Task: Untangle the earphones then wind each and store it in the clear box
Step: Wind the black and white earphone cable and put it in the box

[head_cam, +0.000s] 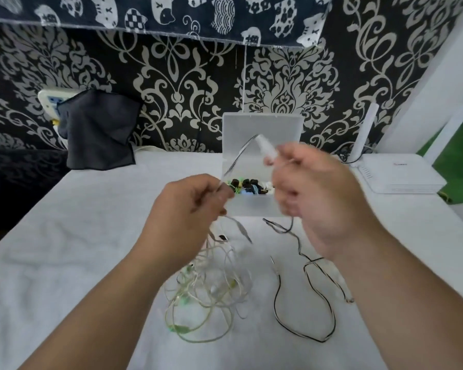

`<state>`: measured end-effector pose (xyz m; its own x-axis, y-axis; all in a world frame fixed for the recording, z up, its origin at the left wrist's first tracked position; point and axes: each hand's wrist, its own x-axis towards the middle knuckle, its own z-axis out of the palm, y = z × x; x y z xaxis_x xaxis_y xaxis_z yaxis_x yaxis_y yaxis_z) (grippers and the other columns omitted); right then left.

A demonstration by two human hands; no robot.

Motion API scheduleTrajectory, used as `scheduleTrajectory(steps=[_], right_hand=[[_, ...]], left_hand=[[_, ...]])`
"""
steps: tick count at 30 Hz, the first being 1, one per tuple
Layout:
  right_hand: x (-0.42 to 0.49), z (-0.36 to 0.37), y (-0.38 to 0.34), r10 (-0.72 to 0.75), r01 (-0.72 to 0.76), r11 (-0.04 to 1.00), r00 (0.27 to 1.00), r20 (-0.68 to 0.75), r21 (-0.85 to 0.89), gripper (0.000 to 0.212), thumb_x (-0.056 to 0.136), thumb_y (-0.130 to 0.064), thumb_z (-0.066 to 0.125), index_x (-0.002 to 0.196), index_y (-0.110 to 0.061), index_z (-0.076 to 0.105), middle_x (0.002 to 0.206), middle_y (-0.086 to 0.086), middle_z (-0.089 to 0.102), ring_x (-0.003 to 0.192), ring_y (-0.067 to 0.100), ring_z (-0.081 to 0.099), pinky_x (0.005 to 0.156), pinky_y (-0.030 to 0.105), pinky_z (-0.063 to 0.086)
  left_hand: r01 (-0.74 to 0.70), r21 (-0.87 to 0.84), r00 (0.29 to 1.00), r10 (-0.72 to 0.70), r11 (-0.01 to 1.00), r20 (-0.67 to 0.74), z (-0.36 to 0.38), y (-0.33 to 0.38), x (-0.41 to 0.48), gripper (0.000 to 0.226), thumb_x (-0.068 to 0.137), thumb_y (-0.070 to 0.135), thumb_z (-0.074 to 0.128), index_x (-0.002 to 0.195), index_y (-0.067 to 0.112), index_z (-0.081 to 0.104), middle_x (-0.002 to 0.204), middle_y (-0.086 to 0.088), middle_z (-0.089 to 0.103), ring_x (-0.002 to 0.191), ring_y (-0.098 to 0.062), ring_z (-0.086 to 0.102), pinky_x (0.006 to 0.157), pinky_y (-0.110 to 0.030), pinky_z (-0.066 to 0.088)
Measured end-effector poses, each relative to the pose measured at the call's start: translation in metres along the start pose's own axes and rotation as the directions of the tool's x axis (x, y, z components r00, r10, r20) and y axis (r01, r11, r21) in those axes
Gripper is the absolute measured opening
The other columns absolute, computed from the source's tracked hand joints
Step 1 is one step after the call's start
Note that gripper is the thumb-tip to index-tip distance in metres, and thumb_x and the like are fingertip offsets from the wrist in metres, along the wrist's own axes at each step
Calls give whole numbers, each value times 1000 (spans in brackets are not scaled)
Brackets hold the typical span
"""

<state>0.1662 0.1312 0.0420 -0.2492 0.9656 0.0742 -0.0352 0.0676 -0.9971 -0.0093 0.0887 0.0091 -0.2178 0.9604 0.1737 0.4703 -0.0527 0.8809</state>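
Note:
A tangle of white and pale green earphone cables lies on the white cloth in front of me. My left hand pinches a thin cable that rises in a loop toward my right hand, which grips the cable's white plug end. Both hands are held above the cloth, just in front of the clear box. The box's lid stands open, and several wound earphones lie inside. A black earphone cable trails loose on the cloth below my right hand.
A dark cloth hangs against the patterned wall at back left. A white router sits at the right, by the table's edge. White cloth covers the table.

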Motion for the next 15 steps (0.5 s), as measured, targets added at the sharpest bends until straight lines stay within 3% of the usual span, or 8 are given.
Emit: scheduleTrajectory(steps=[3,5,9,12,13,15], right_hand=[[1,-22,-20,17,21,944,994,-111,330,25,103,-15,45,83,-11,59,57,-4,40,47,12,30,45,25,26],[2,-35,-32,7,54,893,991,-135,447,28,102,-21,43,78,-13,54,58,-3,38,46,13,31,44,24,28],[-3,-53,-50,-69,114,848,992,-105,517,27,97,-34,42,77,-18,47,59,-4,37,45,11,32,44,22,32],[-4,-60,-54,-58,114,887,989,-137,448,22,91,-31,49,73,-18,51,59,-3,41,47,13,36,45,23,32],[-3,-63,-52,-13,81,931,982,-188,355,22,91,-25,51,71,-17,55,59,-2,45,47,14,39,45,25,34],[0,-69,-43,82,-92,996,954,-288,-21,22,88,-14,58,68,-12,65,58,1,58,50,17,52,52,29,43]], left_hand=[[93,34,994,-90,995,-67,-11,-7,4,18,96,20,62,80,24,71,70,-2,71,61,-15,64,49,-17,41],[103,164,994,-95,981,-59,-15,-12,5,18,95,23,63,80,26,71,72,2,70,53,-8,55,47,-18,39],[75,346,997,-62,935,-50,-15,-18,7,17,94,28,64,79,34,70,92,14,65,74,-1,57,63,-18,39],[59,304,990,-18,951,-138,-13,-18,10,14,90,29,70,77,34,73,98,13,66,79,3,56,67,-17,39],[63,224,984,-23,973,-178,-13,-16,10,16,88,29,73,73,33,73,95,13,67,75,4,56,67,-18,39],[59,8,971,-56,998,-231,-13,-9,9,18,85,26,77,68,32,75,88,14,68,64,0,53,64,-20,40]])
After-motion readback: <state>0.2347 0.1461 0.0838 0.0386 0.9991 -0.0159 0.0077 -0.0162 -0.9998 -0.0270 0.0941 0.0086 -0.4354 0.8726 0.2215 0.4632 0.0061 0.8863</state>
